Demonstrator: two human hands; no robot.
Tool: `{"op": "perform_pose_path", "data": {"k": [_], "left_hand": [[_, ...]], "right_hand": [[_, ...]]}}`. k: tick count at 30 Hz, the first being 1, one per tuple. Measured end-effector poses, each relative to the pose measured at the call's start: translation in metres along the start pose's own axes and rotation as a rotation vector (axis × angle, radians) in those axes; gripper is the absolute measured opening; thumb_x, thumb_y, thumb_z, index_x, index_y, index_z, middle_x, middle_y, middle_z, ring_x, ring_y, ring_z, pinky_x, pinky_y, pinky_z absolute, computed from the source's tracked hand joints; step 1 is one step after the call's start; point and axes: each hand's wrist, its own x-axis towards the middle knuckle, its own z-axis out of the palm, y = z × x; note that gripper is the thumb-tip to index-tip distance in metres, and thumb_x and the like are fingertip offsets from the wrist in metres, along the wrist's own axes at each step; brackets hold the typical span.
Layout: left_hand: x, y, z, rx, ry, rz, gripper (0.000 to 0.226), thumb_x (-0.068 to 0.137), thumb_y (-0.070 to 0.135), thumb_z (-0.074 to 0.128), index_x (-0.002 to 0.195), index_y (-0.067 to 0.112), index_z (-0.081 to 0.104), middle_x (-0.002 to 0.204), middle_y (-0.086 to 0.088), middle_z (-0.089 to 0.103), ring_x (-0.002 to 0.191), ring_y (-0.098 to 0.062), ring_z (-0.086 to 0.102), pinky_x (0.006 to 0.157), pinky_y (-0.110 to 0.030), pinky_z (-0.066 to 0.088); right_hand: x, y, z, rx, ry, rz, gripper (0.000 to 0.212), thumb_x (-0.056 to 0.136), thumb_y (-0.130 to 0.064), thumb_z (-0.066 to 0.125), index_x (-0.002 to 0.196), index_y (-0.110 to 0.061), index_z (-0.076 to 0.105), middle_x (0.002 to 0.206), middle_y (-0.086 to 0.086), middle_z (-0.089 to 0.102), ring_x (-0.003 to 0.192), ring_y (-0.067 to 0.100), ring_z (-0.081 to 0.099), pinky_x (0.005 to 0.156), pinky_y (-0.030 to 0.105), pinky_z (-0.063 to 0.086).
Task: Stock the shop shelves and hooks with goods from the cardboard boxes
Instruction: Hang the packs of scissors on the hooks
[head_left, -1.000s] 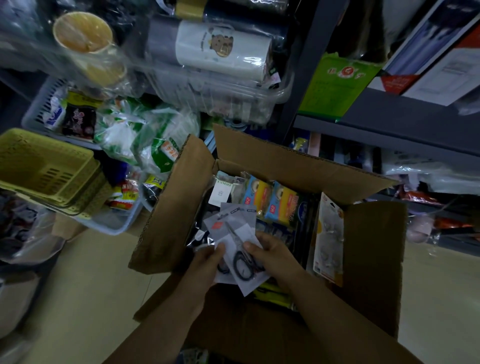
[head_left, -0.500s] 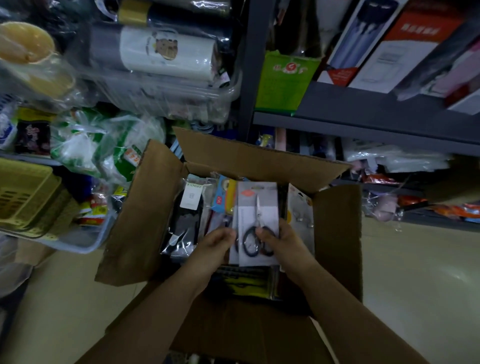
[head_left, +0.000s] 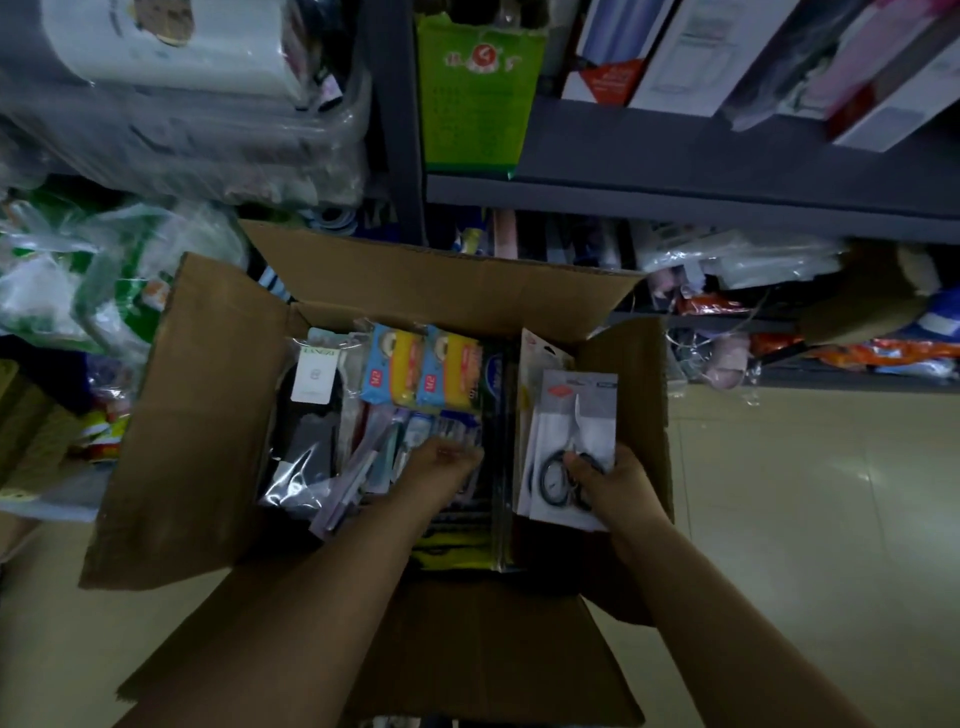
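Observation:
An open cardboard box stands on the floor in front of me, packed with goods. My right hand grips a small stack of carded scissors packs by their lower edge, at the right side of the box. My left hand reaches down into the middle of the box, its fingers curled among the packets there; what they hold is hidden. Blue and yellow tape packs stand at the back of the box, and a bagged dark item with a white tag lies on the left.
A dark metal shelf runs across the upper right, with a green box and white boxes on it. Bagged goods and plastic-wrapped cups pile up at the left. Pale tiled floor lies to the right of the box.
The scissors packs, held in both hands over the box's middle, have moved to the right in my right hand alone. My left hand let go and dropped into the box. The view shifted left.

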Motion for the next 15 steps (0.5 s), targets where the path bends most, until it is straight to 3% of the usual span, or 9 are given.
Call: {"op": "perform_pose_path", "data": {"k": [3, 5, 7, 10, 13, 15], "left_hand": [[0.005, 0.011, 0.014, 0.101, 0.019, 0.050, 0.024, 0.091, 0.036, 0.060, 0.098, 0.014, 0.054, 0.077, -0.003, 0.057, 0.068, -0.013, 0.056, 0.044, -0.014, 0.042], [0.010, 0.014, 0.022, 0.158, 0.057, 0.094, 0.029, 0.091, 0.032, 0.060, 0.100, 0.005, 0.056, 0.072, -0.005, 0.055, 0.063, -0.014, 0.053, 0.040, -0.016, 0.037], [0.013, 0.014, 0.028, 0.272, 0.115, 0.150, 0.018, 0.093, 0.024, 0.056, 0.086, 0.008, 0.056, 0.079, -0.009, 0.058, 0.067, -0.017, 0.052, 0.046, -0.021, 0.033], [0.012, 0.010, 0.023, 0.311, 0.250, 0.192, 0.031, 0.094, 0.009, 0.047, 0.063, 0.014, 0.047, 0.067, -0.002, 0.052, 0.075, -0.022, 0.051, 0.051, -0.025, 0.028], [0.005, 0.004, -0.001, 0.250, 0.315, 0.193, 0.035, 0.091, 0.004, 0.047, 0.060, 0.020, 0.044, 0.062, -0.002, 0.049, 0.078, -0.033, 0.058, 0.058, -0.029, 0.034], [-0.001, -0.001, -0.020, 0.106, 0.330, 0.176, 0.030, 0.092, 0.004, 0.049, 0.067, 0.020, 0.053, 0.076, -0.011, 0.059, 0.088, -0.037, 0.062, 0.070, -0.036, 0.048]], "right_hand": [[-0.001, 0.010, -0.004, 0.020, -0.002, 0.025, 0.007, 0.093, -0.020, 0.060, 0.095, -0.024, 0.055, 0.083, -0.003, 0.059, 0.075, 0.018, 0.056, 0.080, 0.041, 0.051], [0.000, 0.015, -0.006, 0.033, -0.012, 0.016, 0.010, 0.093, -0.018, 0.059, 0.091, -0.026, 0.053, 0.081, -0.007, 0.057, 0.071, 0.009, 0.054, 0.075, 0.034, 0.050], [0.002, 0.018, -0.007, 0.057, -0.017, 0.007, 0.013, 0.093, -0.016, 0.060, 0.101, -0.023, 0.051, 0.085, -0.011, 0.057, 0.074, 0.004, 0.054, 0.067, 0.024, 0.046], [0.003, 0.020, -0.010, 0.100, -0.020, 0.001, 0.016, 0.093, -0.015, 0.060, 0.103, -0.022, 0.051, 0.084, -0.015, 0.057, 0.074, -0.001, 0.054, 0.057, 0.015, 0.042], [0.004, 0.019, -0.011, 0.102, -0.032, 0.007, 0.018, 0.092, -0.016, 0.061, 0.108, -0.021, 0.054, 0.089, -0.010, 0.060, 0.078, 0.003, 0.056, 0.066, 0.022, 0.047], [0.004, 0.018, -0.010, 0.110, -0.048, 0.014, 0.024, 0.091, -0.019, 0.062, 0.114, -0.020, 0.055, 0.095, -0.006, 0.062, 0.082, 0.007, 0.059, 0.074, 0.029, 0.049]]}}
